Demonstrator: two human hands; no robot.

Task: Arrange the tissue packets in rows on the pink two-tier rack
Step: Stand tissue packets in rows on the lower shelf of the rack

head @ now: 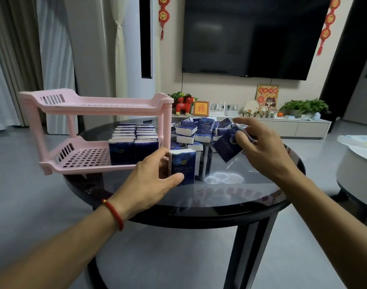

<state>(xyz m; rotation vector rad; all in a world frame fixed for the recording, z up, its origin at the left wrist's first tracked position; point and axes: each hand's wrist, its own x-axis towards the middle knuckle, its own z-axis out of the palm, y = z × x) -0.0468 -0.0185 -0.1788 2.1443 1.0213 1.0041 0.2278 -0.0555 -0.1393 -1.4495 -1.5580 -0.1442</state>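
The pink two-tier rack [59,101] stands on the left of a round dark glass table [220,197]. Two rows of upright navy tissue packets [134,140] fill the right part of its lower tier; the top tier looks bare. My left hand [155,180] grips an upright navy packet [183,163] just right of the rack's front corner. My right hand [259,147] holds a tilted packet [226,148] above the table. A loose pile of packets [199,130] lies behind both hands.
A big dark TV hangs on the far wall above a low white cabinet [282,126] with plants and ornaments. A pale round table [357,163] stands at the right. Curtains and a tall white unit stand behind the rack.
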